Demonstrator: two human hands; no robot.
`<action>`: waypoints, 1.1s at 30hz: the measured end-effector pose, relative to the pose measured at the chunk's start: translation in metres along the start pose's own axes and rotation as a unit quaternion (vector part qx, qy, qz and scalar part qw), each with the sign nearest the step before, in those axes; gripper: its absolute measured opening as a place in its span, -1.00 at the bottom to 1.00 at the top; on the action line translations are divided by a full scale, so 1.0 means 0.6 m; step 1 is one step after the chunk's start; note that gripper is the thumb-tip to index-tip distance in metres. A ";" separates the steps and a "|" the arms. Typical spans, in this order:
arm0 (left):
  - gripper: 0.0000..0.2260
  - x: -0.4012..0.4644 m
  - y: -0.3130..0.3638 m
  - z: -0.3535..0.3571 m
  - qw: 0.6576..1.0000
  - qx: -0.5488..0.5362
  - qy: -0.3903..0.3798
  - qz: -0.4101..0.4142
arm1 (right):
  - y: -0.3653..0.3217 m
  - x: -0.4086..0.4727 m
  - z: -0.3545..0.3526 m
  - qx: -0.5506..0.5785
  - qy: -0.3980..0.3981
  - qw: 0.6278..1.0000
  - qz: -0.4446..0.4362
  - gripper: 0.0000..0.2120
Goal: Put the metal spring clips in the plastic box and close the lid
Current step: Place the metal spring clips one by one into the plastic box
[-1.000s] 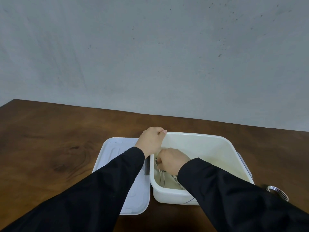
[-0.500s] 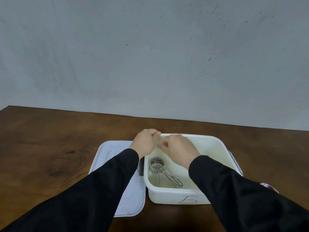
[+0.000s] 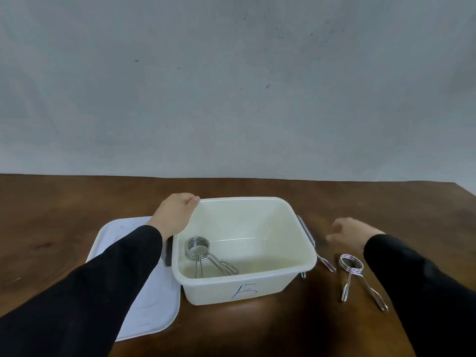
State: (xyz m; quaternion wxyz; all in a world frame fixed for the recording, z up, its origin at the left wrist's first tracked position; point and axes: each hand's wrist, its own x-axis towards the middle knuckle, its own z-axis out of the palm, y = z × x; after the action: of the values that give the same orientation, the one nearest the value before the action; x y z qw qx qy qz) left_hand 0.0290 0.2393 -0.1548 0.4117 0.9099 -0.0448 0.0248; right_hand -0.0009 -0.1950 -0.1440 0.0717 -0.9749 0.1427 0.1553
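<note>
A white plastic box (image 3: 257, 289) stands open on the wooden table, a blue mark on its front wall. One metal spring clip (image 3: 203, 256) lies inside it at the left. My left hand (image 3: 175, 215) grips the box's far left rim. My right hand (image 3: 350, 235) hovers over the table to the right of the box, fingers apart and holding nothing. A second spring clip (image 3: 355, 274) lies on the table just below that hand. Part of a third clip (image 3: 325, 264) pokes out beside the box's right wall. The white lid (image 3: 144, 300) lies flat left of the box.
The dark wooden table (image 3: 64, 222) reaches back to a plain grey wall (image 3: 231, 86). The table's right edge (image 3: 466, 189) shows at the far right. Grey latches sit on both short sides of the box.
My right hand left the box, leaving the clip lying inside, and moved right over the table toward the loose clips. My left hand stayed on the box rim. The camera tilted.
</note>
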 end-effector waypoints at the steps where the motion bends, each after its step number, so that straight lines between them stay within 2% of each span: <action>1: -0.65 0.001 -0.001 0.000 1.000 0.001 0.001 -0.001 | 0.017 0.001 0.019 -0.027 -0.036 0.999 0.022 -0.42; 4: -0.66 0.000 0.001 -0.001 1.000 0.003 -0.001 -0.003 | 0.044 -0.002 0.051 -0.052 -0.079 0.994 0.057 -0.36; 9: -0.72 -0.002 0.002 -0.001 1.000 0.001 -0.006 -0.011 | 0.064 0.002 0.072 -0.050 -0.054 0.993 0.087 -0.29; 16: -0.70 -0.005 0.009 -0.005 1.000 0.001 -0.006 -0.017 | 0.069 0.017 0.097 -0.007 -0.010 0.994 0.107 -0.46; 19: -0.75 -0.004 0.008 -0.005 1.000 0.001 -0.006 -0.016 | 0.058 0.015 0.074 -0.012 0.032 0.994 0.099 -0.62; 22: -0.76 -0.005 0.008 -0.004 1.000 0.000 -0.003 -0.021 | 0.032 0.003 -0.002 0.002 0.131 0.990 0.049 -0.83; 27: -0.71 -0.009 0.010 -0.004 1.000 -0.006 -0.005 -0.031 | -0.111 -0.093 -0.174 0.102 0.246 0.955 -0.128 -0.76; 29: -0.67 -0.009 0.010 -0.005 0.999 -0.020 -0.003 -0.033 | -0.190 -0.143 -0.203 0.144 0.232 0.941 -0.201 -0.73; 31: -0.66 -0.010 0.011 -0.004 0.999 -0.033 -0.001 -0.030 | -0.259 -0.175 -0.197 0.154 0.175 0.939 -0.253 -0.72; 33: -0.66 -0.010 0.009 -0.006 0.999 -0.038 -0.001 -0.032 | -0.305 -0.173 -0.159 0.117 0.100 0.952 -0.267 -0.74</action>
State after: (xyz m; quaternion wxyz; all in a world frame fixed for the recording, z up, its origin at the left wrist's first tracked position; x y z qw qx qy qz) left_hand 0.0225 0.2384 -0.1489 0.4466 0.8945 -0.0169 0.0085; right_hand -0.0137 -0.0124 -0.0029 0.2091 -0.9728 -0.0989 0.0149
